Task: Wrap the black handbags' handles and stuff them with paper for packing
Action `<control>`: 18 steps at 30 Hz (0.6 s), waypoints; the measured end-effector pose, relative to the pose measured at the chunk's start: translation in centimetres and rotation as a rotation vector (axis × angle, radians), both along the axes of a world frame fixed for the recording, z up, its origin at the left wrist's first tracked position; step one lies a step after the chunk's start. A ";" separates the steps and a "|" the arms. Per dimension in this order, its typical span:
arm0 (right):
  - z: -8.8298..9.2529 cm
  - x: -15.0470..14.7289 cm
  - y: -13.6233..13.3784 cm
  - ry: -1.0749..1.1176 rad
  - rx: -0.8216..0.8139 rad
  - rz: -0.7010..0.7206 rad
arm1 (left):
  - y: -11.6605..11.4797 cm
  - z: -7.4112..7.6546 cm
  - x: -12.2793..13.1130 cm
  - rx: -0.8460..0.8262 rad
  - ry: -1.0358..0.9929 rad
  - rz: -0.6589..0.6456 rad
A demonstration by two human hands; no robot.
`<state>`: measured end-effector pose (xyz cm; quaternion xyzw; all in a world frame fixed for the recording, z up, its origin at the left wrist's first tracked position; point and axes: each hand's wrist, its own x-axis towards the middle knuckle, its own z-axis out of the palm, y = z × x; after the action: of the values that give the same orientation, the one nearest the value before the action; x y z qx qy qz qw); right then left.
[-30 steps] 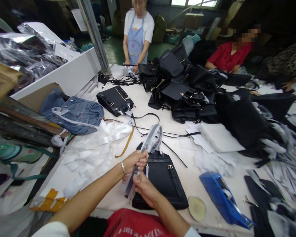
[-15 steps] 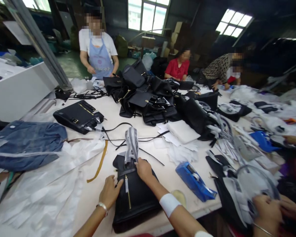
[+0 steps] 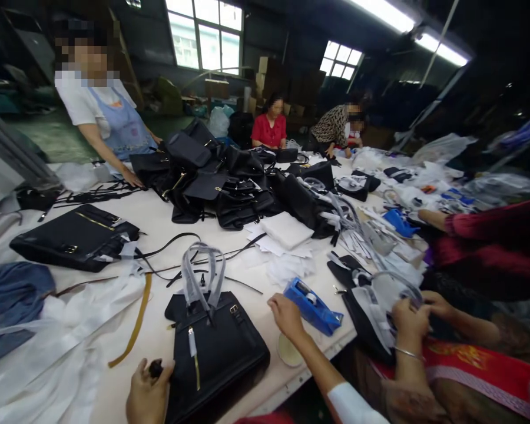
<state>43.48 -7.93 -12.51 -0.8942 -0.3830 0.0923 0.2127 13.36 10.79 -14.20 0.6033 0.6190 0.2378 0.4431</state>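
Note:
A black handbag [image 3: 221,347] lies flat on the white table [image 3: 168,224] in front of me, its wrapped grey handles [image 3: 202,277] pointing away. My left hand [image 3: 146,393] rests at the bag's near left corner, fingers curled on a small black piece [image 3: 155,369]. My right hand [image 3: 286,316] reaches over the table to the right of the bag, fingers bent, just short of a blue tape dispenser [image 3: 312,305]. A round pale disc [image 3: 288,352] lies under that wrist.
A heap of black bags [image 3: 221,176] fills the table's middle, another black bag [image 3: 73,238] lies at left. White sheets [image 3: 287,232] and white wrapping [image 3: 62,335] are spread about. A co-worker's hands [image 3: 406,321] work on a bag at my right; other people stand and sit at the far side.
My view swung right. Both hands let go of the wrapped handles; the left dropped to the bag's near corner, the right moved toward the blue tape dispenser.

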 end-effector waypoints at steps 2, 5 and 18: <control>0.2 2.7 -2.4 -0.075 -0.068 -0.119 | -0.6 1.8 1.1 0.252 0.056 -0.124; 0.6 5.9 -2.6 -0.266 -0.147 -0.087 | -1.8 3.0 3.3 0.339 -0.012 -0.396; -2.7 12.5 4.5 -0.213 -0.405 0.024 | -1.7 4.5 3.2 -0.428 -0.353 -0.227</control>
<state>56.01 -3.44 -15.18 -0.9187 -0.3875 0.0750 -0.0138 16.54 9.09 -9.67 0.5109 0.4972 0.1522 0.6846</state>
